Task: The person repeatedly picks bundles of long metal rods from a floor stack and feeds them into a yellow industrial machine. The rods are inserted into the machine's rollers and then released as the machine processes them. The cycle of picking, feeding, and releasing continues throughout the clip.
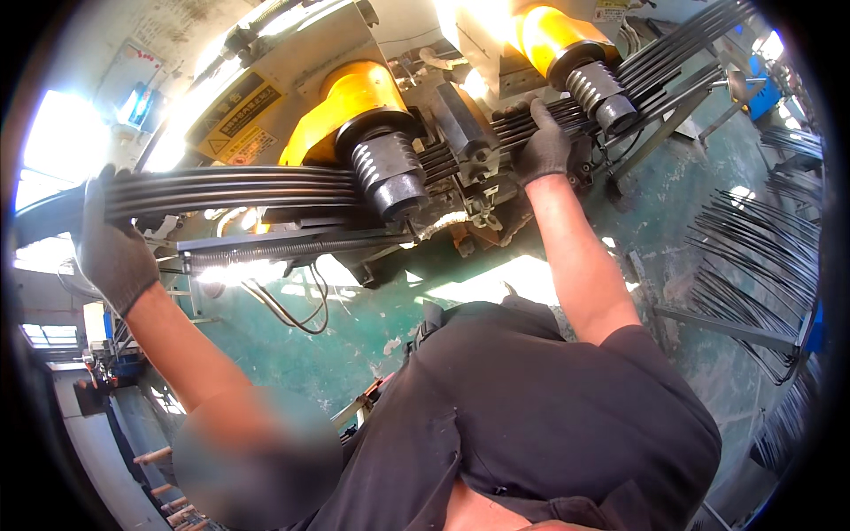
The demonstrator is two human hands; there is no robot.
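Note:
Several long dark metal rods [239, 188] run in a bundle across the machine, passing behind two yellow machine heads. My left hand [117, 252], in a dark grey glove, is closed round the bundle towards its left end. Between the two heads, my right hand [544, 152], gloved alike, grips the same rods with the thumb on the near side; its other fingers are partly hidden behind them. The left yellow head [359, 93] ends in a dark ribbed metal cylinder [387, 173]. A matching cylinder [600, 96] sits on the right yellow head [558, 40].
A long coil spring [274, 255] lies along a bar below the rods. Cables [288, 314] hang beneath it. Curved dark rods [753, 257] rest on a metal rack [726, 327] at the right. A warning plate [243, 111] is on the machine. The green floor [372, 327] is worn.

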